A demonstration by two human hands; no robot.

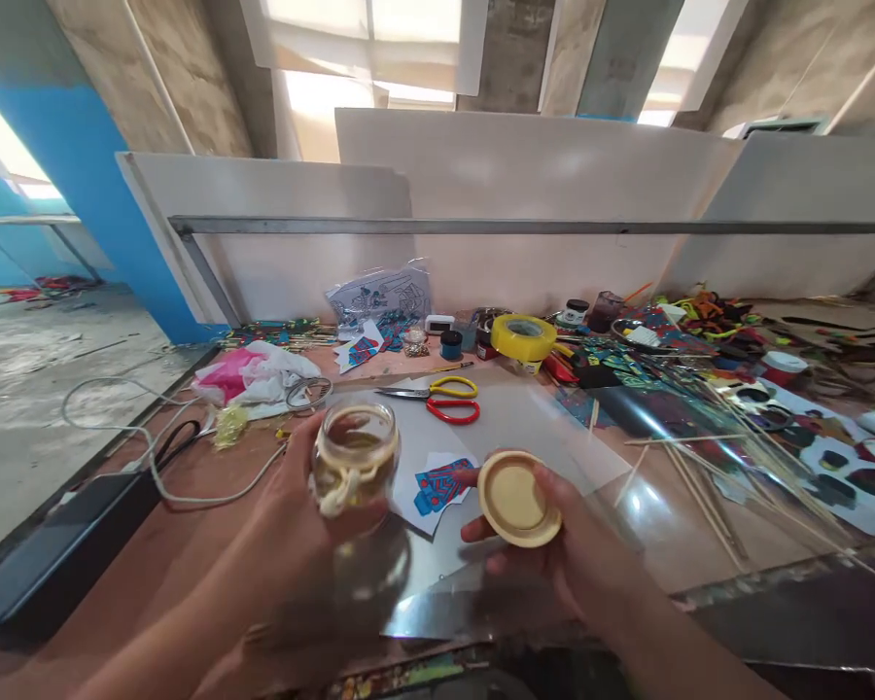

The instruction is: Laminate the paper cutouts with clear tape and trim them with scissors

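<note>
In my left hand (302, 481) is a clear glass jar (357, 467), its mouth uncovered and a pale knotted cord tied round the neck. My right hand (554, 544) grips a round cream-coloured lid (521, 498) by its edge, with the ridged face towards me. Jar and lid are apart, both held above the table. Between them, a cut piece of paper with a blue and red painted pattern (443, 484) lies on white paper. Beyond it rest scissors (452, 399) with one yellow and one red handle.
Yellow tape (523, 337), small paint jars (450, 344) and a clear plastic bag (379, 297) line the back. Thin wooden sticks (700, 496) and a paint-stained palette sheet (838, 476) spread rightwards. At left are a black power strip (65, 544), a white cable (219, 500) and a pink-and-white plastic bag (255, 374).
</note>
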